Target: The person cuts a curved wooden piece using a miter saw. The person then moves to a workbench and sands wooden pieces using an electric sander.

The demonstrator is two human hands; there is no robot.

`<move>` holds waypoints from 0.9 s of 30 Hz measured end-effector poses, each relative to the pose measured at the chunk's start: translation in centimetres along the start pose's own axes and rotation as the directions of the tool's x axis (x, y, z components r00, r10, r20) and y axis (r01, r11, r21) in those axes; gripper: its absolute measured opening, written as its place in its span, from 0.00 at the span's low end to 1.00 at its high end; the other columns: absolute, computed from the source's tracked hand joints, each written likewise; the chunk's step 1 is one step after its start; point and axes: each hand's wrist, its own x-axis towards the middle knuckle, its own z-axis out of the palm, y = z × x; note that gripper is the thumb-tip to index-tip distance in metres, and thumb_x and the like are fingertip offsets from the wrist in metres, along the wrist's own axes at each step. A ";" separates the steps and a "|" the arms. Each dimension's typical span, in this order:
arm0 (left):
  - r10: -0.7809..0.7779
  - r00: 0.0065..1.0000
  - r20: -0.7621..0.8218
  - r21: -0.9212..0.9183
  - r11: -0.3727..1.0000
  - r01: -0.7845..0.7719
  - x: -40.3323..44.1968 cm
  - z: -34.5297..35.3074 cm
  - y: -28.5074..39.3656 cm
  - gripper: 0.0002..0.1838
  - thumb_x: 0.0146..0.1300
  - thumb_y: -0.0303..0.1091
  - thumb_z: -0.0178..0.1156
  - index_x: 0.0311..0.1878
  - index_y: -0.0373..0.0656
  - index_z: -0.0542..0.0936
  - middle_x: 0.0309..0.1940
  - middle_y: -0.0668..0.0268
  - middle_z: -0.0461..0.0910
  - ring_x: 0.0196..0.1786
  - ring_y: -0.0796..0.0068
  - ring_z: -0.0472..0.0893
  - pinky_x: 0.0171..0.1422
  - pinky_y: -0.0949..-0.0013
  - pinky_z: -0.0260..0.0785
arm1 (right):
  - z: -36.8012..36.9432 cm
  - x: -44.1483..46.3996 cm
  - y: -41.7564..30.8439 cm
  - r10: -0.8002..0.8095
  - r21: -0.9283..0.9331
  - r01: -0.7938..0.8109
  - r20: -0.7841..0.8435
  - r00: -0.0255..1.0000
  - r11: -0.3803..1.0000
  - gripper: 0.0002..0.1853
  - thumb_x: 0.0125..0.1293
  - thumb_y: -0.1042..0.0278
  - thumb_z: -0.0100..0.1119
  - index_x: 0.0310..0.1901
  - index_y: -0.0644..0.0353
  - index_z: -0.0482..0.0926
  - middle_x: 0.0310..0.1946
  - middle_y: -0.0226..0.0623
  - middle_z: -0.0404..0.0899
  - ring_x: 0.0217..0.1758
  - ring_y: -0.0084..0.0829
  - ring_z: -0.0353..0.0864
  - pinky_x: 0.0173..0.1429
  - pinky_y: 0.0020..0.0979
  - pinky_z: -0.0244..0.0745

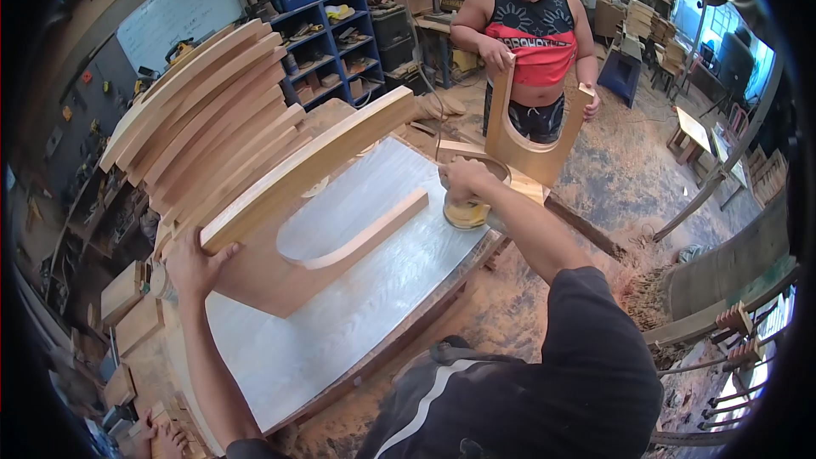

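Note:
A U-shaped wooden piece (255, 268) stands on its long edge side on a metal-topped table (365, 310). My left hand (200, 263) grips its near left corner, thumb over the edge. Across the table, my right hand (467, 180) is closed on the top of a yellow sander (466, 212), which sits at the table's right end. The palm side of my right hand is hidden.
Curved wooden pieces (212, 110) are stacked high behind the table at left. Across from me a person (535, 34) holds another U-shaped wooden piece (535, 157) upright. A blue shelf (331, 47) stands behind. Other hands (161, 438) show at bottom left.

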 end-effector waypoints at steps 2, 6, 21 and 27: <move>-0.024 0.999 0.029 -0.003 1.000 0.024 0.3 -0.3 0.4 0.44 0.45 0.66 0.81 0.58 0.43 0.83 0.42 0.55 0.89 0.47 0.52 0.89 0.51 0.52 0.78 | 0.8 -2.5 -0.5 -0.073 -0.041 0.077 0.086 0.994 0.996 0.32 0.54 0.59 0.75 0.63 0.43 0.79 0.62 0.48 0.79 0.64 0.52 0.83 0.65 0.50 0.81; 0.077 0.990 -0.116 -0.102 0.991 -0.089 0.1 0.6 -0.4 0.42 0.47 0.70 0.79 0.53 0.44 0.85 0.38 0.56 0.88 0.48 0.51 0.86 0.52 0.50 0.77 | 5.5 -3.9 -1.7 -0.200 -0.045 0.199 -0.013 0.980 0.979 0.33 0.53 0.60 0.73 0.65 0.41 0.79 0.62 0.48 0.77 0.62 0.55 0.81 0.66 0.51 0.81; 0.096 0.992 0.082 -0.087 0.992 -0.089 1.9 -0.8 1.5 0.37 0.64 0.71 0.67 0.50 0.41 0.85 0.37 0.53 0.87 0.47 0.49 0.87 0.52 0.48 0.78 | 8.7 -5.2 -3.9 -0.308 -0.030 0.312 -0.277 0.910 0.950 0.46 0.52 0.61 0.75 0.76 0.44 0.70 0.73 0.50 0.69 0.71 0.59 0.72 0.73 0.57 0.73; -0.070 0.988 0.135 -0.165 0.982 0.092 2.4 -1.2 3.2 0.38 0.64 0.69 0.68 0.48 0.34 0.88 0.38 0.46 0.89 0.46 0.45 0.89 0.53 0.51 0.79 | 8.1 -3.7 -1.5 -0.244 0.164 0.293 -0.263 0.933 0.942 0.48 0.50 0.64 0.76 0.77 0.43 0.69 0.76 0.49 0.66 0.71 0.58 0.73 0.72 0.56 0.74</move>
